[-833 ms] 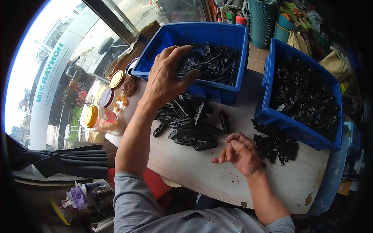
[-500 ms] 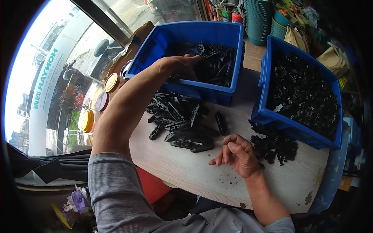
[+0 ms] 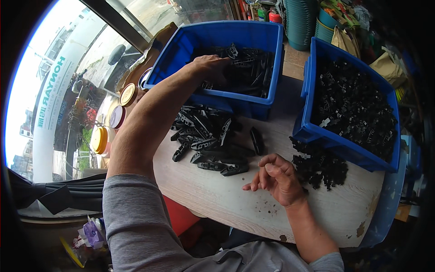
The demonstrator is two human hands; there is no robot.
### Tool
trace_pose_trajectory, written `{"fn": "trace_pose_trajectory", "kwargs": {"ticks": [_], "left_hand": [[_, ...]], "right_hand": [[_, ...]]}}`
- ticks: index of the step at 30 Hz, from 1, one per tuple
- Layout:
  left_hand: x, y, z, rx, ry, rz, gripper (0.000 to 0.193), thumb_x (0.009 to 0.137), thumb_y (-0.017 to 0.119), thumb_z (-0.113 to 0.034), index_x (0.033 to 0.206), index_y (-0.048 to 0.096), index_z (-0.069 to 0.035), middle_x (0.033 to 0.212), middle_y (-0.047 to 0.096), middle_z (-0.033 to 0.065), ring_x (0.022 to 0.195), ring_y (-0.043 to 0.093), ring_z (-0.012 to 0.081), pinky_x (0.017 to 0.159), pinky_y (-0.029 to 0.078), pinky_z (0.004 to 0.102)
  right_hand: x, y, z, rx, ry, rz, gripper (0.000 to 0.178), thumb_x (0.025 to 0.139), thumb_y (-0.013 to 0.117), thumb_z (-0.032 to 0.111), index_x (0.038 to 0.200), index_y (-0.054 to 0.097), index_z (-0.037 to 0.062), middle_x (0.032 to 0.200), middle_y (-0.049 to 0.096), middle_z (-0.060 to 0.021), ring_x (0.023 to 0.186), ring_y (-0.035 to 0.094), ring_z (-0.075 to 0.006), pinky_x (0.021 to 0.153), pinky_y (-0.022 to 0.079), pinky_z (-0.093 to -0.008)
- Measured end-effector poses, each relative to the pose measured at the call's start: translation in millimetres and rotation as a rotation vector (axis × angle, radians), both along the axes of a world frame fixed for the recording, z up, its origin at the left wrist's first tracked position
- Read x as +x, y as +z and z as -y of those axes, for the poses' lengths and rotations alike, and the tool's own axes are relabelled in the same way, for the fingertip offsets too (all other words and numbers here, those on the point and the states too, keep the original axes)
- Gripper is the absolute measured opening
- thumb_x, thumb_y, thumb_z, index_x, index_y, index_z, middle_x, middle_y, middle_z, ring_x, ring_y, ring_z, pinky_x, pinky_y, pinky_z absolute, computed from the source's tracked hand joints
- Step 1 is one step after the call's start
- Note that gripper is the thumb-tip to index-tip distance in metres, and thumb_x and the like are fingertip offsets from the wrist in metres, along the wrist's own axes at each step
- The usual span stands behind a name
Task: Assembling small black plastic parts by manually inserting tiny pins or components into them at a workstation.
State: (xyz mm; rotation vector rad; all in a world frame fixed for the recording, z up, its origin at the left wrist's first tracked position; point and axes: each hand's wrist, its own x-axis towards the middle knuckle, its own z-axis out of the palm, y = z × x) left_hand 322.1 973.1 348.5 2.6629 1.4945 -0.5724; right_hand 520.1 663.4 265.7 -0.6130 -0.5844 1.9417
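My left hand (image 3: pixel 211 68) reaches over the near left wall of the blue bin (image 3: pixel 236 100), in among long black plastic parts (image 3: pixel 256 68). Its fingers point down into the dark of the bin, so their grip is hidden. Below that bin, a heap of similar long black parts (image 3: pixel 204 129) lies on the table. One single black part (image 3: pixel 257 140) lies apart, just above my right hand (image 3: pixel 282 180). That hand rests over the table with loosely bent fingers, some apart, and nothing shows in them.
A second blue bin (image 3: pixel 346 152) at the right holds many small black pieces. A pile of small black pieces (image 3: pixel 321 167) lies before it on the pale table (image 3: pixel 226 206). Lidded jars (image 3: pixel 102 139) stand by the window at the left. Stacked green baskets (image 3: pixel 299 22) are at the back.
My left hand has shifted slightly within the bin, its back now higher and its fingers lower among the parts. The right hand stays almost still.
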Motion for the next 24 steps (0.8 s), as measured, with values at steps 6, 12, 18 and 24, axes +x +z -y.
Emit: {"fn": "trace_pose_trajectory", "kwargs": {"ticks": [6,12,18,24], "left_hand": [[-9,-7,-7,-0.004,-0.050,0.155,0.074,0.068,0.075,-0.032,0.138,0.055,-0.015,0.117,0.069,0.0162,0.112,0.065,0.0331,0.093,0.054,0.0440],[-10,6,1,0.035,-0.025,0.380,0.065,0.070,0.075,-0.031,0.131,0.061,-0.012,0.113,0.069,0.0195,0.108,0.066,0.0359,0.092,0.054,0.0435],[-13,36,21,0.145,0.072,0.672,0.048,0.077,0.077,-0.024,0.119,0.062,-0.006,0.106,0.072,0.0148,0.098,0.070,0.0265,0.087,0.055,0.0382],[-32,75,67,0.464,0.087,1.147,0.043,0.076,0.074,-0.020,0.113,0.064,-0.001,0.105,0.070,0.0160,0.097,0.069,0.0245,0.088,0.053,0.0341]], "right_hand": [[1,3,6,0.015,-0.014,-0.003,0.020,0.098,0.052,0.017,0.110,0.059,0.0039,0.065,0.058,-0.0072,0.071,0.068,-0.0238,0.086,0.056,-0.0606],[4,11,11,0.016,-0.010,0.018,0.020,0.098,0.051,0.017,0.111,0.058,0.0032,0.065,0.057,-0.0069,0.071,0.067,-0.0235,0.085,0.057,-0.0600],[9,16,16,0.009,0.000,0.023,0.020,0.098,0.052,0.018,0.110,0.057,0.0028,0.065,0.056,-0.0065,0.072,0.066,-0.0234,0.086,0.056,-0.0604],[6,17,19,0.020,0.014,0.013,0.020,0.098,0.052,0.019,0.110,0.057,0.0041,0.065,0.056,-0.0066,0.072,0.066,-0.0243,0.086,0.056,-0.0608]]}}
